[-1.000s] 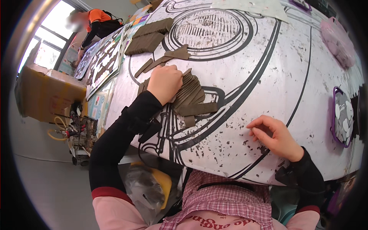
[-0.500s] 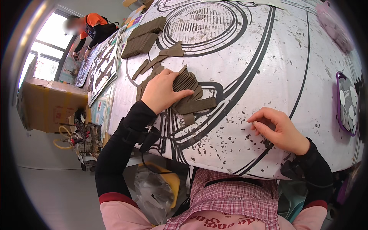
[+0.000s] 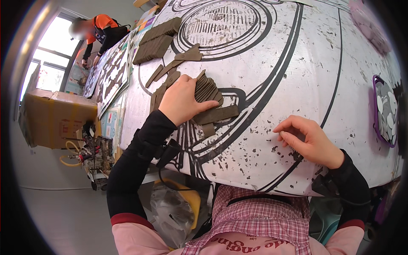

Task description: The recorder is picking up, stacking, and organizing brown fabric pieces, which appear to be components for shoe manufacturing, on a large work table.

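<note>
My left hand (image 3: 180, 100) bends over a fanned stack of flat brown strips (image 3: 207, 90) on the table. Its thumb stretches along the stack's near side, and its fingers curl at the far side, their tips partly hidden. Loose brown strips lie around that hand: a wide one (image 3: 221, 114) just right of the thumb, a short one (image 3: 208, 130) nearer me, and several beyond the fingers. My right hand (image 3: 307, 138) hovers by itself over the right part of the table, thumb and forefinger pinched together; whether something small is between them is hidden.
Neat brown stacks (image 3: 158, 41) lie at the table's far left. A purple-rimmed basket (image 3: 375, 111) of grey and white pieces stands at the right edge, a pink bag (image 3: 369, 24) behind it. A cardboard box (image 3: 59, 121) is at left; a person in orange (image 3: 104, 29) bends over boards beyond.
My left hand has shifted slightly to the right over the fanned stack, its thumb still beside the strips. The right hand keeps nearly the same place and pinched shape.
</note>
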Demonstrator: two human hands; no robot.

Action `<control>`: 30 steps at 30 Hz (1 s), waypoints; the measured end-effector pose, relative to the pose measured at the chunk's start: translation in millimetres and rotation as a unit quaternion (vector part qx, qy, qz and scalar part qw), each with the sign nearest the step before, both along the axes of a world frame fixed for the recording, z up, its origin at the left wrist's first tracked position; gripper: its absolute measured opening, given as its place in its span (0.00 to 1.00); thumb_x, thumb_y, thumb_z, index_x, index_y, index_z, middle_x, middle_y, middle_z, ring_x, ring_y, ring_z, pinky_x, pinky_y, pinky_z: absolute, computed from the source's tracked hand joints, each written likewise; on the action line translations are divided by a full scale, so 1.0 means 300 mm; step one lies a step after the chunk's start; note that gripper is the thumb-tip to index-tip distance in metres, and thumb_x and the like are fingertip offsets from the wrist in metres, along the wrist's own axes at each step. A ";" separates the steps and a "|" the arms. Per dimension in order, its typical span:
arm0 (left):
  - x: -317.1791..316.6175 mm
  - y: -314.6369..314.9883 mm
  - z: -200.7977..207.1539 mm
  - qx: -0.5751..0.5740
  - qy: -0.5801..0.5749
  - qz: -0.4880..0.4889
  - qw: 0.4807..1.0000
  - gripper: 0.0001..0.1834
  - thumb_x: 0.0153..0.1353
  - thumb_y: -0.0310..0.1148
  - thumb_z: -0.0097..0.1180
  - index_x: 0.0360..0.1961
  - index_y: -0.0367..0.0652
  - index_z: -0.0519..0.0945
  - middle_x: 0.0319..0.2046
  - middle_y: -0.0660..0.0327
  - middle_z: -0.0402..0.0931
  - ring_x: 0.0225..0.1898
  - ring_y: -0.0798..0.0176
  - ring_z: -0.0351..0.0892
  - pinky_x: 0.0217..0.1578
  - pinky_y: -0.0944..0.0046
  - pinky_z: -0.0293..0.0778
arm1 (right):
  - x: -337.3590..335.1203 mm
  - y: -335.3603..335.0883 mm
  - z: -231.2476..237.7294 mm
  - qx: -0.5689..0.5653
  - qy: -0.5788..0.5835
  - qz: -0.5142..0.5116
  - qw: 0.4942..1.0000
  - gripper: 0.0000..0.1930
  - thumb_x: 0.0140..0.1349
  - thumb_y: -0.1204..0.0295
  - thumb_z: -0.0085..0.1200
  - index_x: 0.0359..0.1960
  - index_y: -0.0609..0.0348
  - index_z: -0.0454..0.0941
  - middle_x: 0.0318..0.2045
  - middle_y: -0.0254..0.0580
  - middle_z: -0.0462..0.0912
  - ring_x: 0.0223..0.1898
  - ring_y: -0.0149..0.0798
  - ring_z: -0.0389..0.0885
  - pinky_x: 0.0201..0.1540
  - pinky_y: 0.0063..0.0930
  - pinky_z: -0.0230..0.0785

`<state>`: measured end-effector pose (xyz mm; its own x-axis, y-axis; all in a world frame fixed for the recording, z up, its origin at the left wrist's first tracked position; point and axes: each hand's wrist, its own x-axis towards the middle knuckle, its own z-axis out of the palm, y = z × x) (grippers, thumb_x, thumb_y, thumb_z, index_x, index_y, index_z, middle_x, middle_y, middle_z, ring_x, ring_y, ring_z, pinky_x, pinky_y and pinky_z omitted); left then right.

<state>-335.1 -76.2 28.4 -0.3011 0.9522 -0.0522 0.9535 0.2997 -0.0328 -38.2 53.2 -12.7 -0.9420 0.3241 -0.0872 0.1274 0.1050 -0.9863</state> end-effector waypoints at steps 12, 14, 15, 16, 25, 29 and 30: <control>-0.014 0.012 -0.008 -0.014 -0.002 0.025 1.000 0.36 0.50 0.57 0.60 0.43 0.30 0.76 0.41 0.47 0.73 0.39 0.47 0.77 0.41 0.57 0.74 | 0.004 0.000 -0.002 0.007 0.008 0.001 1.000 0.08 0.63 0.78 0.46 0.42 0.65 0.74 0.32 0.38 0.77 0.32 0.27 0.77 0.37 0.20 0.70; 0.001 0.011 -0.001 -0.022 0.008 0.015 1.000 0.38 0.50 0.58 0.60 0.43 0.29 0.75 0.41 0.46 0.73 0.39 0.46 0.77 0.42 0.57 0.74 | 0.005 0.001 0.002 0.002 0.003 0.000 1.000 0.08 0.63 0.77 0.46 0.42 0.65 0.74 0.32 0.38 0.77 0.32 0.27 0.77 0.37 0.20 0.70; 0.008 0.012 0.003 -0.029 0.018 0.004 0.999 0.39 0.49 0.60 0.61 0.44 0.28 0.75 0.42 0.46 0.72 0.40 0.46 0.77 0.42 0.57 0.74 | 0.006 0.002 0.003 0.002 0.003 0.000 1.000 0.08 0.63 0.77 0.46 0.42 0.65 0.74 0.32 0.38 0.77 0.32 0.27 0.77 0.37 0.20 0.70; 0.010 0.014 0.006 -0.029 0.018 0.004 0.999 0.39 0.49 0.60 0.61 0.44 0.28 0.75 0.42 0.46 0.72 0.40 0.46 0.77 0.42 0.57 0.74 | 0.007 0.003 0.005 0.004 0.002 0.000 1.000 0.08 0.63 0.77 0.46 0.42 0.65 0.74 0.32 0.38 0.77 0.32 0.27 0.77 0.37 0.20 0.70; 0.013 0.004 0.018 -0.066 0.037 -0.001 0.997 0.39 0.49 0.58 0.60 0.45 0.27 0.74 0.41 0.45 0.71 0.40 0.45 0.77 0.43 0.56 0.74 | 0.012 -0.002 0.005 0.002 0.005 0.005 1.000 0.08 0.64 0.77 0.46 0.42 0.66 0.74 0.32 0.38 0.77 0.32 0.27 0.77 0.37 0.20 0.70; -0.008 0.016 0.008 -0.004 0.027 -0.035 0.999 0.26 0.51 0.48 0.55 0.29 0.27 0.77 0.32 0.43 0.73 0.33 0.45 0.78 0.38 0.55 0.76 | 0.021 -0.008 0.015 0.009 0.008 0.004 1.000 0.08 0.64 0.77 0.46 0.42 0.66 0.74 0.32 0.38 0.77 0.32 0.27 0.77 0.37 0.20 0.70; -0.007 0.022 0.005 -0.005 0.037 -0.046 0.998 0.23 0.51 0.45 0.54 0.27 0.27 0.77 0.30 0.42 0.74 0.31 0.44 0.78 0.38 0.54 0.76 | 0.024 -0.010 0.016 0.009 0.009 0.004 1.000 0.08 0.64 0.77 0.46 0.42 0.66 0.74 0.32 0.38 0.77 0.32 0.27 0.77 0.37 0.20 0.70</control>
<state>-337.3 -69.7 29.9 -0.2156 0.9756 -0.0424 0.9718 0.2101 -0.1069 -31.0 50.1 -7.9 -0.9457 0.3184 -0.0649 0.1096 0.1246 -0.9861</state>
